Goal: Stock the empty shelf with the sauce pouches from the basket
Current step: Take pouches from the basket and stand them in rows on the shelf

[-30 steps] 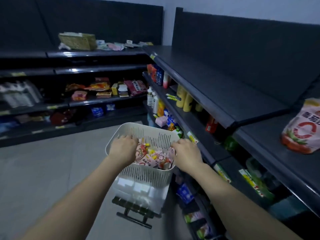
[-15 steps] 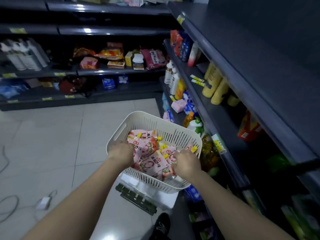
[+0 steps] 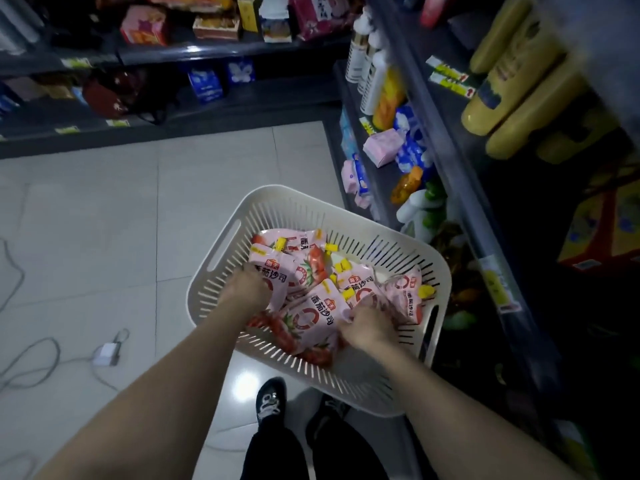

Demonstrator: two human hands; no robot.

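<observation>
Now our view has dropped from the shelf to the basket (image 3: 221, 233); left hand (image 3: 247, 289) and right hand (image 3: 369, 325) dig among sauce pouches (image 3: 313, 315), grip unclear, so picking begins.

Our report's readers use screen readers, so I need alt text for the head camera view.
Both of a person's bare hands, left hand and right hand, reach into a white slotted basket full of pink sauce pouches. The basket sits above a tiled floor beside dark shop shelves that hold bottles and packets.
</observation>
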